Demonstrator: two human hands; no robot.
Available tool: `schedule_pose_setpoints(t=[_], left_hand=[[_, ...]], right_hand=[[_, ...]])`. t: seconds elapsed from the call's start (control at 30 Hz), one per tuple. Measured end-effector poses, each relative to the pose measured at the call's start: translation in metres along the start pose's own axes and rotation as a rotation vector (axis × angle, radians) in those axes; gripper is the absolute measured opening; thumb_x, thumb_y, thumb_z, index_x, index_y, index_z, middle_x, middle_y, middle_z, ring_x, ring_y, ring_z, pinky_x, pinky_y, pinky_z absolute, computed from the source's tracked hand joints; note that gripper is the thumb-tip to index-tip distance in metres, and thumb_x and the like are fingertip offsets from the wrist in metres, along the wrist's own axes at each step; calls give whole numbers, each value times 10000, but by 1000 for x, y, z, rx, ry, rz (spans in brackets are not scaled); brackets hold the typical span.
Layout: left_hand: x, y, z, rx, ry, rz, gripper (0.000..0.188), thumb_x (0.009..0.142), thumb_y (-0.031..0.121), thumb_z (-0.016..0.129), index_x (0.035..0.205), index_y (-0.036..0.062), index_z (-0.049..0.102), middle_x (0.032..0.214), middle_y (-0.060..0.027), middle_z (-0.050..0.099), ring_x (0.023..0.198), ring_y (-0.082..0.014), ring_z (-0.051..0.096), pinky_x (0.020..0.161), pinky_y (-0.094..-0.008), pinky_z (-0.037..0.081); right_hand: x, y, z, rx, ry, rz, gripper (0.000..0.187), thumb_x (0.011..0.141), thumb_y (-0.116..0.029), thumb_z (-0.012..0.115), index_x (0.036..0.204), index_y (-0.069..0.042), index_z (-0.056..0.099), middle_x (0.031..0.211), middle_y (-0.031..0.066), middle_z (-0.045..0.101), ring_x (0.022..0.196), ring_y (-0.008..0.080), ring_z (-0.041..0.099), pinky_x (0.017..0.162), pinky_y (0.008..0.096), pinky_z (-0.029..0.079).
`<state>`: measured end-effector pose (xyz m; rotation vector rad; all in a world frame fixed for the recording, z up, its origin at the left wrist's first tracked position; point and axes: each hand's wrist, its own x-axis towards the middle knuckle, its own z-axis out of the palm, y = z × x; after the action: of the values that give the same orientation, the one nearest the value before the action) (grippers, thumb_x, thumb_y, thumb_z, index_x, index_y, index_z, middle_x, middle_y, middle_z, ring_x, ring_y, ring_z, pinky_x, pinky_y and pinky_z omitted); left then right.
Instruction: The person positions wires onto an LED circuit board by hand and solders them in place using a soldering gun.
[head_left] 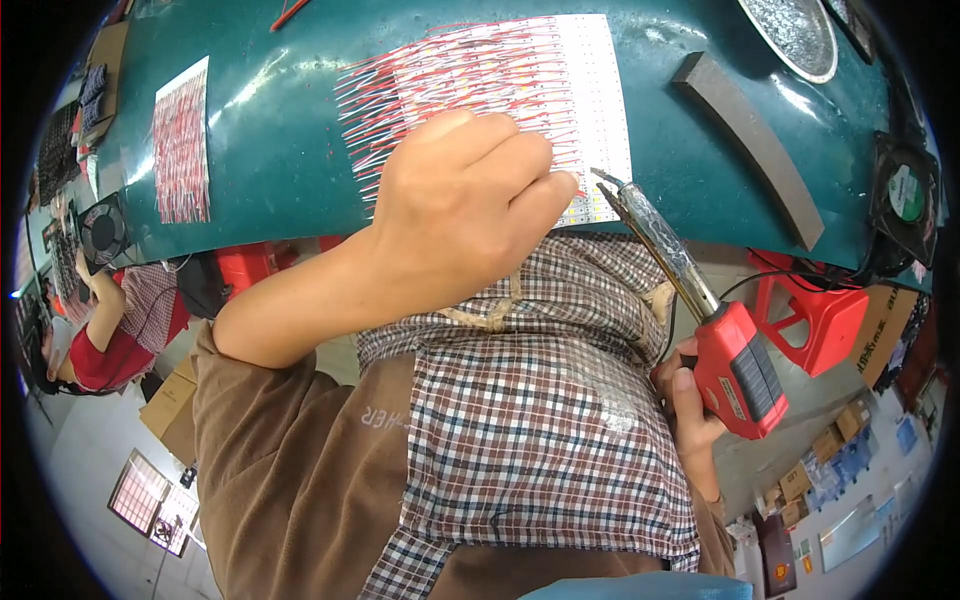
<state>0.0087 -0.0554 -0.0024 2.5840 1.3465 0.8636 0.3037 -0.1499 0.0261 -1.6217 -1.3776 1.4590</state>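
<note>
Beside the checked apron (pixel 550 430), the right hand (pixel 690 402) holds a soldering iron (pixel 738 370) by its red handle, maybe to keep fingers away from the metal end. The left hand (pixel 465 195) is curled up tight over the white sheet (pixel 597 95); I cannot tell if it pinches anything. The sheet lies flat on the green table (pixel 270 150), right by its near edge, likely so both hands can reach it. Lots of thin red and white wires (pixel 490 75) lie across it and poke out past its left side. Farther off sits a silver dish (pixel 800 40)
</note>
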Motion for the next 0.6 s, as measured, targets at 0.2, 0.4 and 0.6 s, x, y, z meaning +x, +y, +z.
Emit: schedule_pose_setpoints(t=[0.2,0.4,0.6], left_hand=[[-1,0,3,-16,23,-19,235,650,59,780,874,90,717,692,1,537,604,-164,545,508,-301,412],[2,1,2,-23,-5,-41,243,651,49,781,884,92,722,687,-2,547,590,-161,548,501,-301,417],[9,6,-8,-371,-52,-226,204,729,47,779,928,65,737,773,-36,636,635,-164,594,527,-269,433]], right_hand=[[2,-4,3,93,-11,59,243,890,-46,586,1105,52,530,768,60,554,594,98,455,593,258,396],[4,0,2,26,31,4,213,886,-30,571,1078,53,527,732,51,538,575,94,444,562,251,385],[20,-19,5,173,-49,-70,323,879,22,545,1187,18,449,936,109,524,595,132,502,578,304,470]])
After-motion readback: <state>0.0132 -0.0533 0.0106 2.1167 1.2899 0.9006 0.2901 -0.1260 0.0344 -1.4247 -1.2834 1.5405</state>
